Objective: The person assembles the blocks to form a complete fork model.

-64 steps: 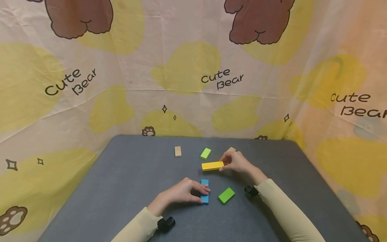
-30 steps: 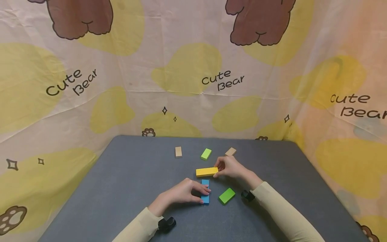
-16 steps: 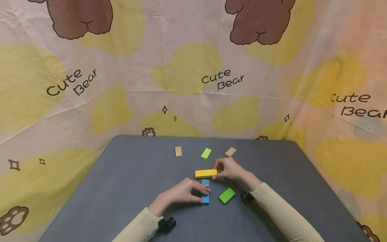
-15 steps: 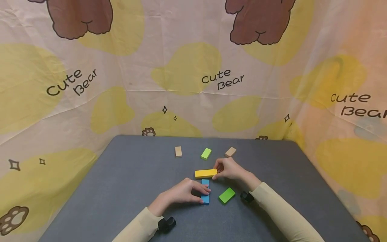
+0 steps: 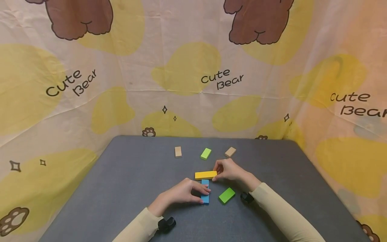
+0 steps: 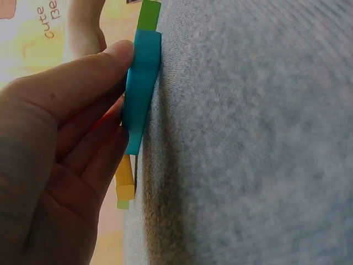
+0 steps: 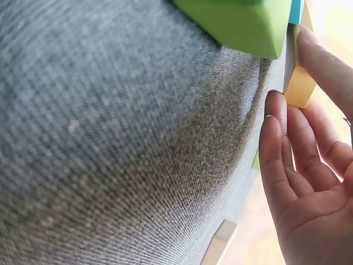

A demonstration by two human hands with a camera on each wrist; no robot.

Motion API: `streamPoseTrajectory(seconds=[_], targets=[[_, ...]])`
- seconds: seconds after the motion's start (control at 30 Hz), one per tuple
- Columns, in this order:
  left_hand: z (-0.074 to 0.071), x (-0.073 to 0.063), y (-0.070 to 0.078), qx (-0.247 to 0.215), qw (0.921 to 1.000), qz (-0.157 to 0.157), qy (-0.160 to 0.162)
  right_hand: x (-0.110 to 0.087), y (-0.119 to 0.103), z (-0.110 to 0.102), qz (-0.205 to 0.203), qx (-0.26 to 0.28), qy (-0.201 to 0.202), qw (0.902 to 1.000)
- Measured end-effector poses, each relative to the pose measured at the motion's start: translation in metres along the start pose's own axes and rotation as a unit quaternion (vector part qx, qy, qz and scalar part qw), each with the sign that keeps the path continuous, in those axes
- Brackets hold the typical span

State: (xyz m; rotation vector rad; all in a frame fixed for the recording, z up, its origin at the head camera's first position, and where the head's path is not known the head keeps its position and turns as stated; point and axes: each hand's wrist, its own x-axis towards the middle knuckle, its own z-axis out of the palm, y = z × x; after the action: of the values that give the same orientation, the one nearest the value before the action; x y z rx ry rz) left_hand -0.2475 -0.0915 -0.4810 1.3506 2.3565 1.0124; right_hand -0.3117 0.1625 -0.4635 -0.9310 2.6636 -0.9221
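My left hand (image 5: 183, 191) holds a blue rectangular block (image 5: 205, 200), thumb at its near part and fingers over its middle. The block points away from the body. Across its far end lies a long yellow block (image 5: 204, 175), crosswise; whether the two touch I cannot tell. My right hand (image 5: 231, 169) pinches the yellow block's right end between thumb and fingers. In the left wrist view the blue block (image 6: 141, 94) sits against the thumb, with the yellow block (image 6: 126, 179) behind it. The right wrist view shows the yellow block (image 7: 301, 85) by the thumb.
A green block (image 5: 226, 195) lies right of the blue one, close to the right forearm. Farther back on the grey table (image 5: 145, 168) are a tan block (image 5: 178, 152), a light green block (image 5: 206, 154) and another tan block (image 5: 230, 152). A printed cloth (image 5: 181, 77) hangs behind.
My right hand has carried the yellow block left and nearer the body, to the blue block's far end; the latest shift is slight. My left hand and the blue block have stayed put.
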Motion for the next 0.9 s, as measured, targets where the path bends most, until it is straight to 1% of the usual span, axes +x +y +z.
streamPoseTrajectory(seconds=[0.33,0.9], targets=[[-0.0014,-0.0007,0.0025,0.002,1.0000,-0.001,-0.001,0.0017,0.0024,0.0000,-0.003,0.004,-0.012,0.9999],[-0.0005,-0.0012,0.0007,0.011,0.9999,0.006,0.001,0.0021,0.0003,-0.0033,0.014,-0.002,-0.036,0.9992]])
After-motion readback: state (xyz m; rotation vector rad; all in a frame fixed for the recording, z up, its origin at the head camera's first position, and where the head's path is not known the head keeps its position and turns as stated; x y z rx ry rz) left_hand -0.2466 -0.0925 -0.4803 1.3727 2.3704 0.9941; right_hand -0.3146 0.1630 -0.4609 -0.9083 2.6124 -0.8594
